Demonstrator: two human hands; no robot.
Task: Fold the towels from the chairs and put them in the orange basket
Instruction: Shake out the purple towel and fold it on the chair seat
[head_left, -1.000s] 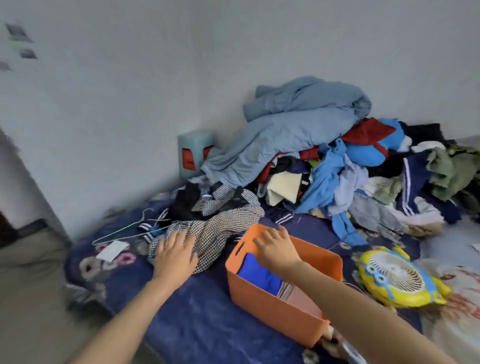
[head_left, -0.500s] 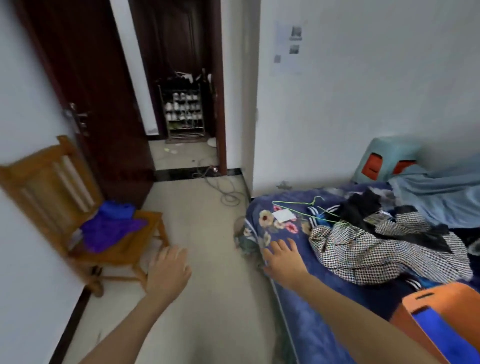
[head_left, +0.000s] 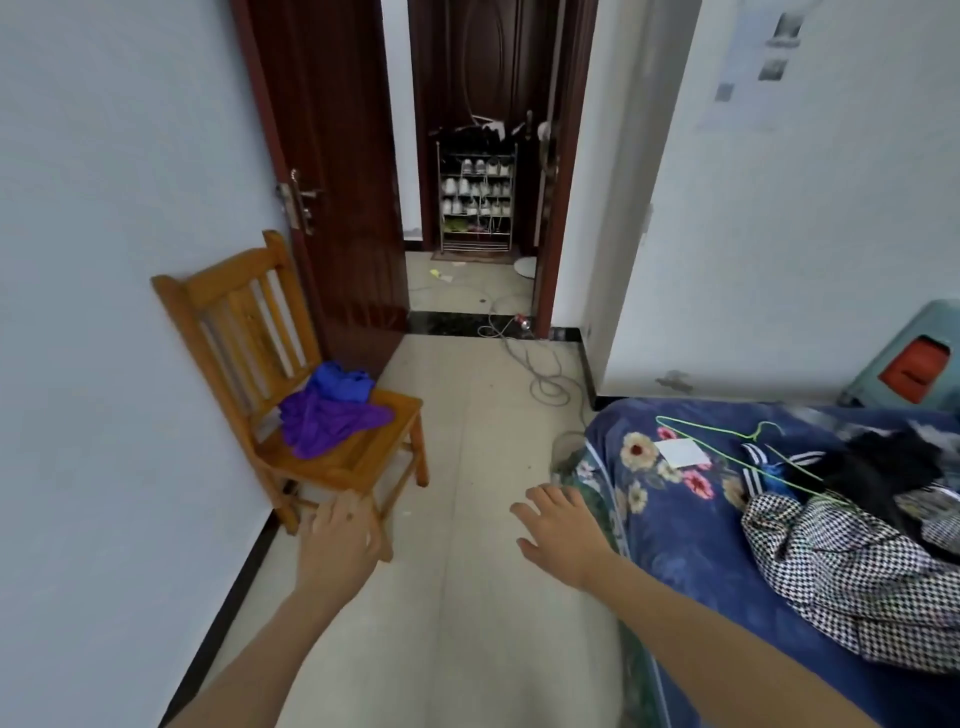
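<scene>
The fingers (head_left: 550, 496) of the right hand (head_left: 563, 535) are spread wide and hold nothing. The hand hangs palm down over the floor (head_left: 483, 623), just beside the corner of the bed (head_left: 675, 525). The left hand (head_left: 337, 545) is stretched forward too. It is blurred, but its fingers (head_left: 353, 514) look loosely straight and empty, and they sit in front of the chair's near leg as seen from the head camera.

Further out, the wooden chair (head_left: 244, 312) stands against the left wall beside the dark door (head_left: 332, 182). On its seat lie 2 crumpled cloths, a purple towel (head_left: 332, 423) toward the front and a blue towel (head_left: 340, 382) behind it against the backrest, the 2 touching. Neither is folded. The orange basket is not in view. A green hanger (head_left: 727, 449) and a checked garment (head_left: 841, 561) lie on the bed.

To my eye this is the fetching step: both arms are out, nothing is in hand, and the person faces the chair. The next move calls for closing the gap to the seat and taking up 1 towel, most likely the purple one since it lies nearest. The grip should gather enough cloth that it lifts clear without dragging the blue one off the seat. Folding needs a flat place, and the bed looks the handiest.
</scene>
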